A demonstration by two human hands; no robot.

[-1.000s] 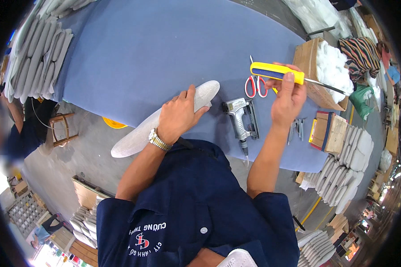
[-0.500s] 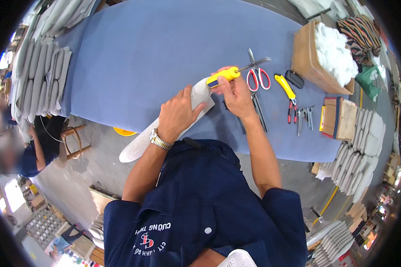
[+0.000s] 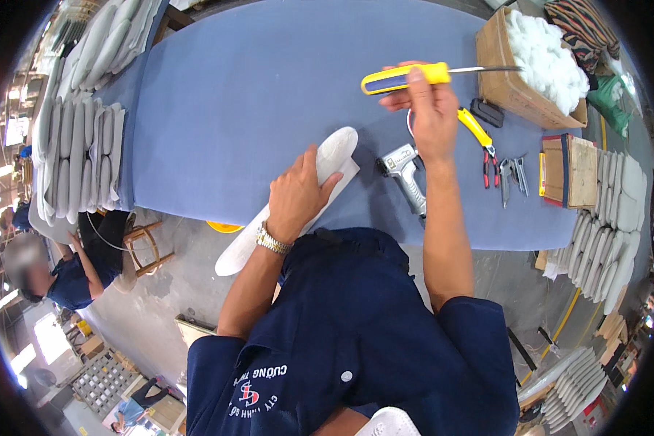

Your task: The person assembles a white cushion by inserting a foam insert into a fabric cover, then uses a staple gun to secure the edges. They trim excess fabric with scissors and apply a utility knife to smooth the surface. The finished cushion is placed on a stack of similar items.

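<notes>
My left hand (image 3: 296, 190) is closed around a long, light grey, fabric-covered pad (image 3: 338, 150) with rounded ends, tilted at the table's near edge. In my right hand (image 3: 427, 109) is a screwdriver (image 3: 405, 77) with a yellow and blue handle, raised above the table with its metal shaft pointing right toward the carton. A silver staple gun (image 3: 403, 174) lies beside my right forearm. Behind the right hand, most of a pair of red-and-white-handled scissors (image 3: 411, 123) is hidden.
On the blue table (image 3: 269, 73) lie a yellow cutter (image 3: 474, 127), red-handled pliers (image 3: 490, 167), a black case (image 3: 487, 112) and metal tools. A carton (image 3: 495, 62) of white stuffing stands far right. Grey pads (image 3: 87, 156) are stacked left; a person (image 3: 80, 269) sits beyond.
My right hand has lifted the screwdriver away from the pad, up and to the right, turning its shaft nearly level. The staple gun is uncovered. My left hand stays on the pad.
</notes>
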